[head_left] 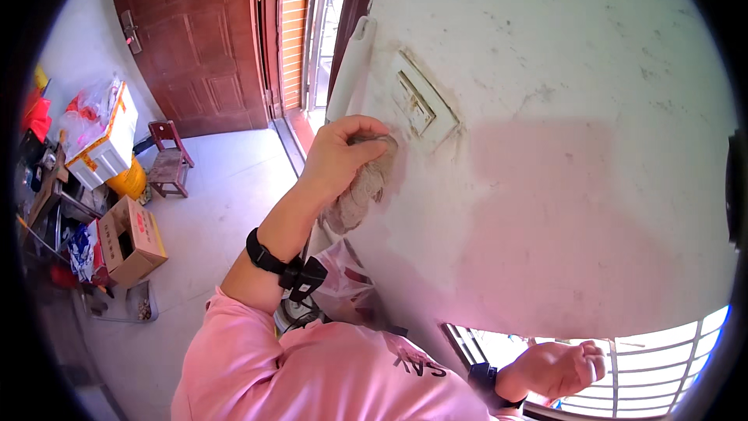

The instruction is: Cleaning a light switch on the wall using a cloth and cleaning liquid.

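My left hand is raised at the wall with its thumb and fingers closed on a crumpled grey-brown rag. The rag hangs below the fingers, close to the pale wall. Just above and right of that hand is a wall switch with a square plate, its surround stained brown. At the lower right my right hand is held up with curled fingers, in front of a barred window. Nothing shows in it.
A long white object stands by the switch. Beyond it is a reddish-brown door. On the left are a small wooden chair, an open cardboard box and a white foam box. A clear plastic bag hangs below my left arm.
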Motion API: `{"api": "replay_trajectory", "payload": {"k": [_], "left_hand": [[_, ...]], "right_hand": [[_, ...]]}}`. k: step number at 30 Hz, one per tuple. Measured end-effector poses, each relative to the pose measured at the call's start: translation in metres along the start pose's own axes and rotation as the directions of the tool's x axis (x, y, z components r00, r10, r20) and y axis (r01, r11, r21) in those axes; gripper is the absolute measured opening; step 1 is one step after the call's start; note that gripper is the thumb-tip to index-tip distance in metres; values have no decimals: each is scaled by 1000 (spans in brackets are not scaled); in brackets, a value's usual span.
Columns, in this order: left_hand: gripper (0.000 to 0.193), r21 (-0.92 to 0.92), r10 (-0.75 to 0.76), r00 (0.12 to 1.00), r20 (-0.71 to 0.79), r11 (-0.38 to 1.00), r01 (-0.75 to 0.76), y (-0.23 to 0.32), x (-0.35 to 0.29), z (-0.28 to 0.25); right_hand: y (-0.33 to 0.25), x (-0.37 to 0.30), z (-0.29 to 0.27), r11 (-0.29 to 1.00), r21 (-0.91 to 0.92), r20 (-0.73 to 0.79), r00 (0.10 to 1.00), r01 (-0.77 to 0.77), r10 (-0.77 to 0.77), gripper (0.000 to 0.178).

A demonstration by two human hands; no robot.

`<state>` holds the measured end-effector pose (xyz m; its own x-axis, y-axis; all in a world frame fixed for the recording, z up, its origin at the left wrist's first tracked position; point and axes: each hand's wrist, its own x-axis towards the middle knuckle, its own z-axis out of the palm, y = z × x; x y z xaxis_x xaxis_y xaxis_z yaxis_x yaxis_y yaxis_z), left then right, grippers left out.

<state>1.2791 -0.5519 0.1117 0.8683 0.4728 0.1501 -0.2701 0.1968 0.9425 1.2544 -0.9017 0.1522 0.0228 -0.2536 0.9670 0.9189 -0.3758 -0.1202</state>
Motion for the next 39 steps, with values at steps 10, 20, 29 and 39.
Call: {"api": "replay_trajectory", "payload": {"k": [10,20,29,39], "left_hand": [[21,208,128,990,-60,972,-113,42,-1,-17],[15,712,522,824,221,491,-502,98,18,21],[17,888,400,841,365,122,-443,97,78,1],[25,854,333,873,357,263,-449,96,66,29]], "right_hand": [[-44,-4,180,981,-167,835,515,-96,192,31],[-24,-41,213,952,-265,828,471,-153,306,40],[-25,-42,214,963,-227,806,526,-148,271,42],[-17,-46,210,970,-214,819,520,-111,240,46]]}}
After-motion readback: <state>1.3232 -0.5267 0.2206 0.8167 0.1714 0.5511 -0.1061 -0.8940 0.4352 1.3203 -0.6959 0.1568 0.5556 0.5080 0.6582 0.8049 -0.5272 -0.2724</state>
